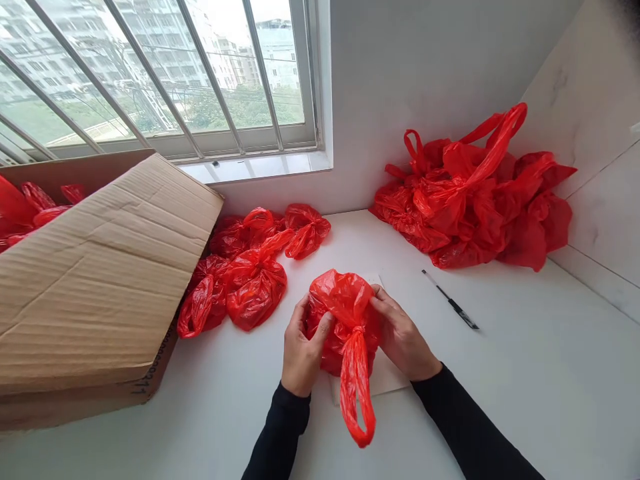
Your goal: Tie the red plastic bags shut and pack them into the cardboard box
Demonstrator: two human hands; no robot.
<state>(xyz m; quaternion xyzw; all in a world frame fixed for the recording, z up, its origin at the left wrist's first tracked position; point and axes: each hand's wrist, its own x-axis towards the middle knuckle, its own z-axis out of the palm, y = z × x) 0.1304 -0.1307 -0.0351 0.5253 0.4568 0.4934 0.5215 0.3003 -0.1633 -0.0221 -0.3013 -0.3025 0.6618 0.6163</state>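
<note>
Between my two hands is a red plastic bag [345,307], knotted near its top, with its looped handle hanging toward me. My left hand [306,350] grips the bag's left side, thumb on top and fingers curled behind. On the other side my right hand [403,333] pinches the bag near the knot, its fingertips partly hidden by the plastic. What the bag contains cannot be made out. Beneath it lies a white sheet or pad [393,377], mostly covered by the bag and hands.
Several knotted red bags [256,287] lie left of centre, beside a cardboard box [110,267] holding more red plastic. A large heap of red bags [475,200] rests against the right corner. A black pen [455,305] lies on the white table [530,393]. Behind is a barred window [200,80].
</note>
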